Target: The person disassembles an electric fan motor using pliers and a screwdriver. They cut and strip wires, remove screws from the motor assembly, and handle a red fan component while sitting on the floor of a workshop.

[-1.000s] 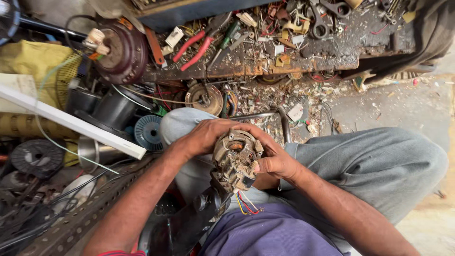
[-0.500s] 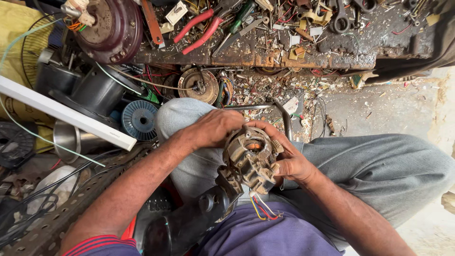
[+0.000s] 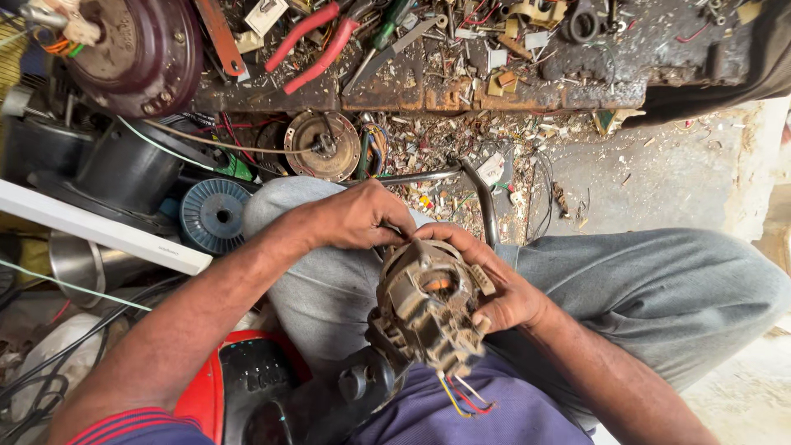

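Grimy grey metal motor core [image 3: 428,309] is sitting in the lap, between both hands. Right hand [image 3: 494,284] is gripping its right side; left hand [image 3: 358,216] is curling fingers on its far-left rim. Long axis is running far-to-near, coloured leads [image 3: 463,397] pointing near.

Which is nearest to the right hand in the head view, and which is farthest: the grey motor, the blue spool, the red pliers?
1. Grey motor: held in the right hand, over the lap.
2. Blue spool: on the floor to the left, beyond the left hand.
3. Red pliers: at the top, on the rusty bench.
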